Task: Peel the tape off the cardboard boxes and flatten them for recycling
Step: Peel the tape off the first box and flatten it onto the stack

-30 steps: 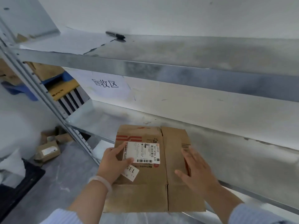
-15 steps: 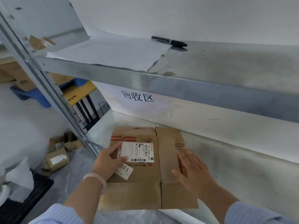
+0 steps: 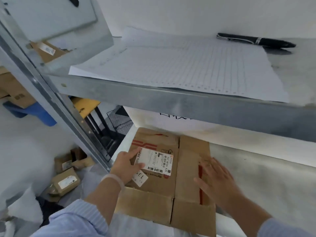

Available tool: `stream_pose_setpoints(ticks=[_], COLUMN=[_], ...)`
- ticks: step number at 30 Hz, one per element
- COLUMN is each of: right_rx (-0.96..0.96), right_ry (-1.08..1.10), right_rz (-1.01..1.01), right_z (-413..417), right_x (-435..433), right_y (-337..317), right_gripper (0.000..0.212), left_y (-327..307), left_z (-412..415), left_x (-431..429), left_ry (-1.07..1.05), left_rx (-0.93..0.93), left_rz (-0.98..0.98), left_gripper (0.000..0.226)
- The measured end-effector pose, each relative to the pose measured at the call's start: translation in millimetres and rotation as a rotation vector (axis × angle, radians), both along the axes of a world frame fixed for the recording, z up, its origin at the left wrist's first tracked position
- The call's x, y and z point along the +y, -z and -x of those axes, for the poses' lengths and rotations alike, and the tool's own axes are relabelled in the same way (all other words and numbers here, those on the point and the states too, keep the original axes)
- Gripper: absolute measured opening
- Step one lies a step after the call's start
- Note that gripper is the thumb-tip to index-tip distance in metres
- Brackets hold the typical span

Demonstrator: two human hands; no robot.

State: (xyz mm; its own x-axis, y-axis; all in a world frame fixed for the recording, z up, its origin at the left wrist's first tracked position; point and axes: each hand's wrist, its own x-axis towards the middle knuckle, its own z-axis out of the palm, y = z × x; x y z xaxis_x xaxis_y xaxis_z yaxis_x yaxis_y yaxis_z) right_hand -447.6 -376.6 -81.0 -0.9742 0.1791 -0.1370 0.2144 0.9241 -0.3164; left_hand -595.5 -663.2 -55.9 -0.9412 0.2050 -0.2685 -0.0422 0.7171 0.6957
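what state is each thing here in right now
cardboard box: flattened, lying on the lower shelf
shipping label: stuck on the box
left hand: fingers straight, resting on the box at the label
right hand: open, flat on the box
pen: lying on the upper shelf
paper sheet: flat on the upper shelf
small box on the floor: not flattened

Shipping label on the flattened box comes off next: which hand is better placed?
Probably left. The left hand touches the left edge of the shipping label on the flattened cardboard box; the right hand lies flat on the other panel, away from it.
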Motion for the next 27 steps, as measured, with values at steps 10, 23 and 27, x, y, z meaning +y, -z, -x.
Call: stream_pose_setpoints(ticks=[10, 23, 27], right_rx=[-0.073, -0.083, -0.112], right_ry=[0.217, 0.308, 0.331], right_rz=[0.013, -0.07, -0.066], right_z=[6, 13, 7], right_x=[-76, -110, -115], right_y=[18, 24, 24], right_gripper=[0.079, 0.081, 0.082], left_y=[35, 78, 77], left_z=[44, 30, 29], left_x=[-10, 32, 31], left_ry=[0.11, 0.919, 0.921], left_rx=[0.199, 0.428, 0.425], left_rz=[0.471, 0.565, 0.575], left_gripper=[0.068, 0.077, 0.078])
